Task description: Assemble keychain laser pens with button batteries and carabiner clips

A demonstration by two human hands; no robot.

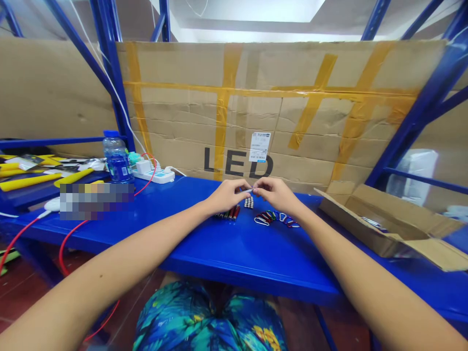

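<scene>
My left hand (227, 194) and my right hand (275, 193) meet above the blue shelf (226, 243), fingertips pinched together on a small silvery item (251, 188) between them. Directly below sits a small cluster of batteries (249, 202). A row of small coloured cylinders (228, 213) lies under my left hand. Several coloured carabiner clips (272, 218) lie under my right hand.
An open cardboard box (387, 224) lies at the right. A taped cardboard sheet marked LED (292, 112) stands behind. At the left are a water bottle (117, 158), a white power strip (155, 174), red cable (69, 239) and yellow-handled tools (29, 178). Blue rack posts frame the shelf.
</scene>
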